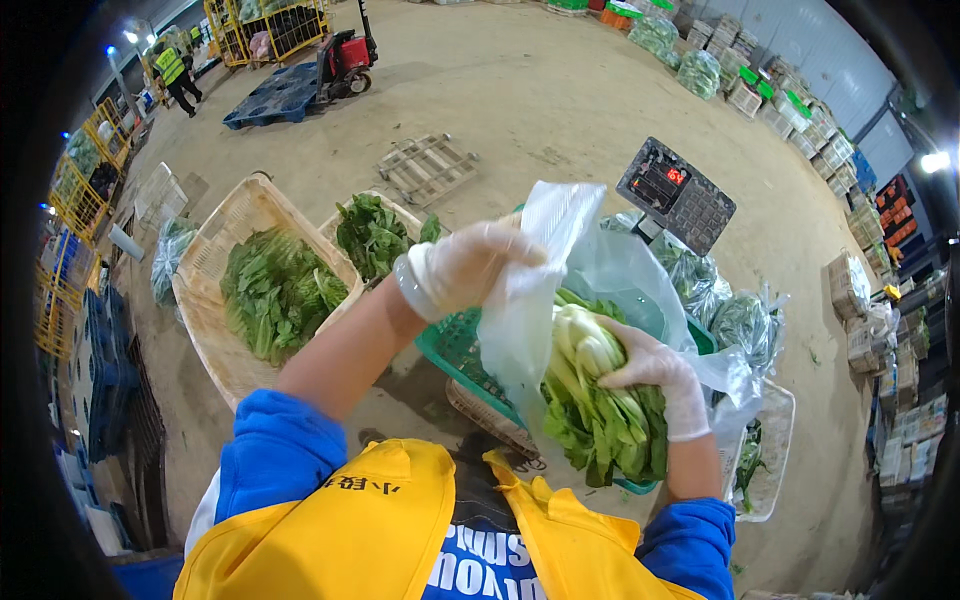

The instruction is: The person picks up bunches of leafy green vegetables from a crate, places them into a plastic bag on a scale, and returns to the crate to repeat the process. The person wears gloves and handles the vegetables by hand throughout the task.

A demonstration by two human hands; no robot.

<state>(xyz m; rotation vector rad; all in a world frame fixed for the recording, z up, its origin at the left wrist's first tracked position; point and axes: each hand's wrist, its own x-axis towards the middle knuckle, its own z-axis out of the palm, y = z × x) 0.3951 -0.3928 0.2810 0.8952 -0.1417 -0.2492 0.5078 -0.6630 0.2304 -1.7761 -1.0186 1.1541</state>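
Note:
My left hand [480, 262], in a thin whitish glove, grips the top edge of a clear plastic bag [517, 330] and holds it up. With my right hand [652, 375], gloved too, I hold a bunch of leafy greens [600, 405] by its pale stem end, at the bag's opening. Behind the bag is a green plastic basket [465, 352], partly hidden. A digital scale's display head [675, 195] with lit red digits stands beyond it. To the left, a large whitish crate [217, 225] holds loose leafy greens [277, 292].
Another crate with dark greens [371, 236] stands behind the left one. Bagged vegetables [746, 322] and a white crate [784, 450] are on the right. Farther off are a wooden dolly [427, 169], a blue pallet [277, 94] on a red pallet jack [349, 56], and a person [176, 75] in a reflective vest.

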